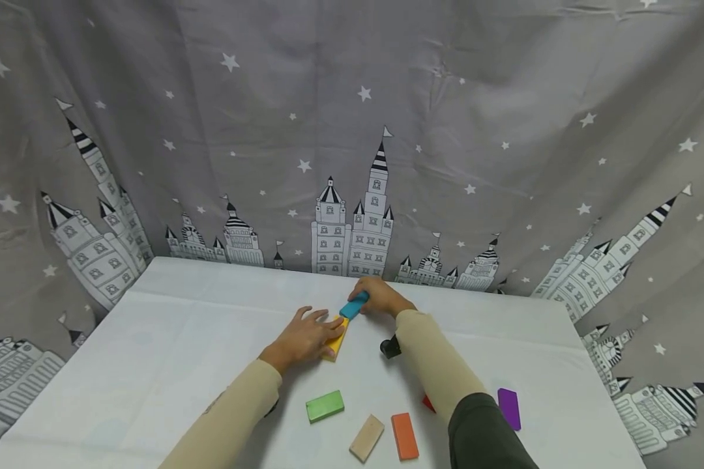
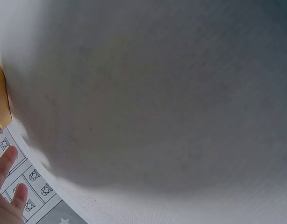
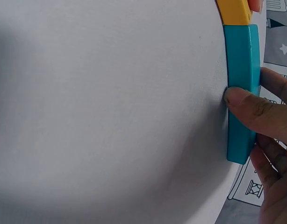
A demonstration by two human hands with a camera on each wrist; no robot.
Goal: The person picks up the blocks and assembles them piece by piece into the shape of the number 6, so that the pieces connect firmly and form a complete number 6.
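Observation:
On the white tabletop a yellow block (image 1: 339,340) and a blue block (image 1: 353,306) lie end to end, their short ends touching in the right wrist view. My left hand (image 1: 305,337) holds the yellow block between thumb and fingers, with other fingers spread in the air. In the left wrist view only part of the yellow block (image 2: 0,95) shows at the edge. My right hand (image 1: 380,296) grips the blue block (image 3: 240,60); the thumb presses one long side and fingers reach round the other.
Nearer the body lie a green block (image 1: 325,407), a plain wooden block (image 1: 366,438) and an orange block (image 1: 405,436). A red block (image 1: 428,403) is mostly hidden by the right sleeve. At the right is a purple block (image 1: 509,409). A grey castle-print curtain (image 1: 352,130) hangs behind.

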